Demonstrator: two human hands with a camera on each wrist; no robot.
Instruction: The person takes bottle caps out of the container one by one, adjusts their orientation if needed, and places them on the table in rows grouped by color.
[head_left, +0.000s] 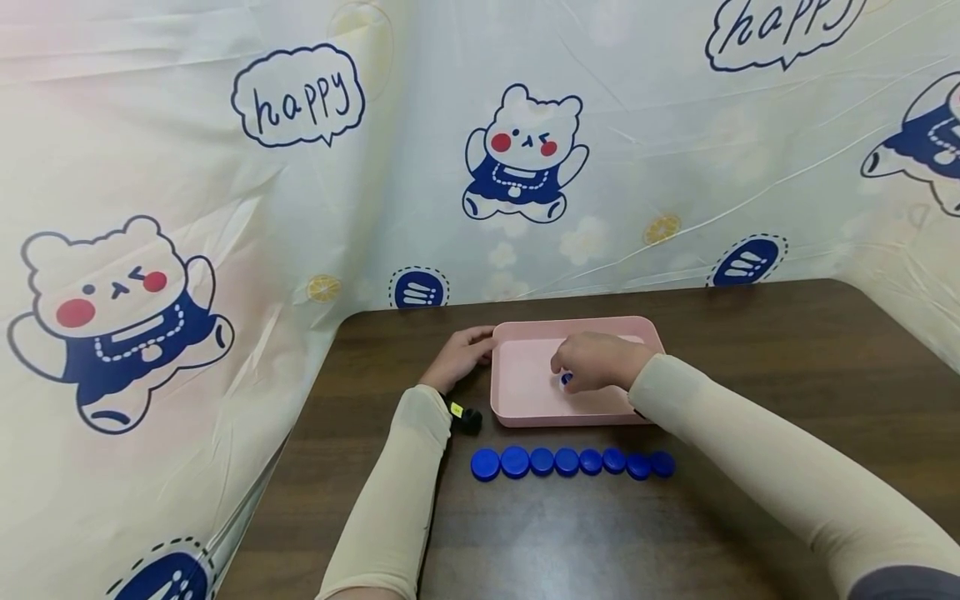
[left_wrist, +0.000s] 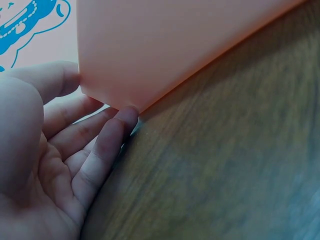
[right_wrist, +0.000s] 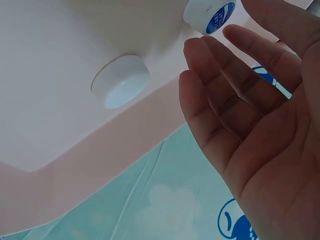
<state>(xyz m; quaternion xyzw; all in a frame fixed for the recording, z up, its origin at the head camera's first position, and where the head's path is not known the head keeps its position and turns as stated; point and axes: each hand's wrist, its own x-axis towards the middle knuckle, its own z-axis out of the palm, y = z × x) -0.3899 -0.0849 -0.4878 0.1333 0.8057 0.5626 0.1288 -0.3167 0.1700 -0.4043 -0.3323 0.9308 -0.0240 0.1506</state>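
My left hand (head_left: 467, 357) holds the left wall of a shallow pink tray (head_left: 505, 412), its fingertips against a corner in the left wrist view. Over the tray's interior, my right hand (head_left: 600, 362) reaches down with bent fingers. Between its thumb and forefinger is a small white cap with a blue label (right_wrist: 209, 15), which shows as a blue spot in the head view. A plain white cap (right_wrist: 121, 82) stands on the tray floor a little apart from those fingers; the head view does not show it. The other right fingers are loosely bent.
Several blue round caps (head_left: 566, 462) lie in a row in front of the tray on the dark wooden table (head_left: 540, 542). A black strap device with a yellow mark (head_left: 467, 417) is by the left wrist. A printed curtain (head_left: 420, 208) stands behind the table.
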